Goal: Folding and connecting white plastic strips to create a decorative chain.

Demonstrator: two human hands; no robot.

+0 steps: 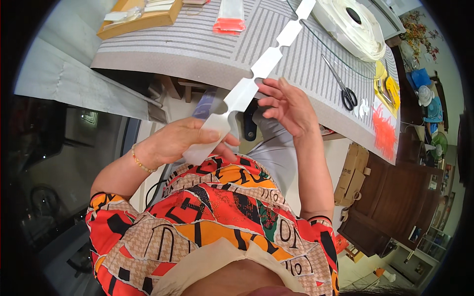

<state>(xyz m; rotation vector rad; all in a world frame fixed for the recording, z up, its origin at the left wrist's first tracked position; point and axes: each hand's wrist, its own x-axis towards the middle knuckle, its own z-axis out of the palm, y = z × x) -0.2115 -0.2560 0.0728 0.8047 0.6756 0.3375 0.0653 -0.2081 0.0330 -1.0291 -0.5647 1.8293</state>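
A long white strip (pixel 267 62), cut into notched, label-like sections joined by narrow necks, slants from the far side of the table down to my lap. Its near end is pinched between the thumb and fingers of my left hand (pixel 178 139), which wears a beaded bracelet. My right hand (pixel 295 109) is open beside the strip's right edge, fingers spread and pointing at it; whether a fingertip touches is hard to tell. At the far right of the table lies a large white roll (pixel 368 42) with a dark centre.
Black-handled scissors (pixel 339 81) lie on the striped tablecloth (pixel 197 47). Near them are small white pieces (pixel 364 107), a yellow tray (pixel 380 93) with tools and red-orange strands (pixel 384 132). White strips with red ends (pixel 230 19) and a wooden tray (pixel 170 18) sit farther left.
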